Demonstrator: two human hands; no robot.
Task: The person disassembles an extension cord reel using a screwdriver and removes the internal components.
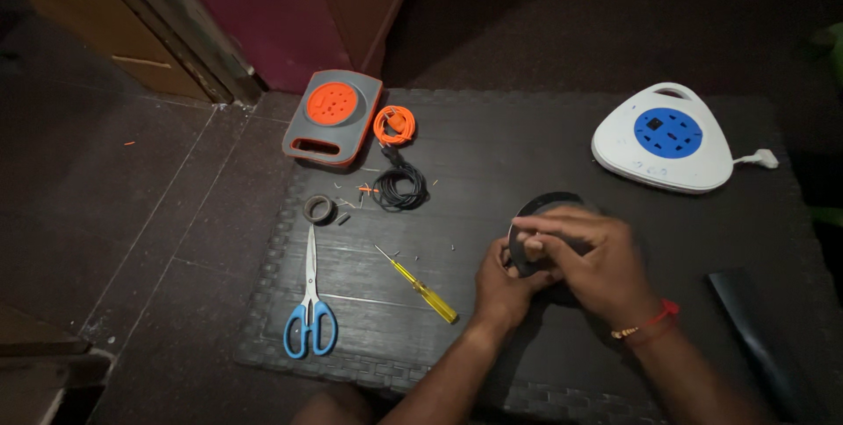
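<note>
Reel [546, 214] gripped between hands, above mat [492, 153].

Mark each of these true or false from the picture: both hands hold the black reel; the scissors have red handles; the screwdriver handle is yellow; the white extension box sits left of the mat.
Both the left hand and the right hand hold the black reel: true.
The scissors have red handles: false, they are blue.
The screwdriver has a yellow handle: true.
The white extension box sits left of the mat: false, it lies on the mat's right part.
</note>
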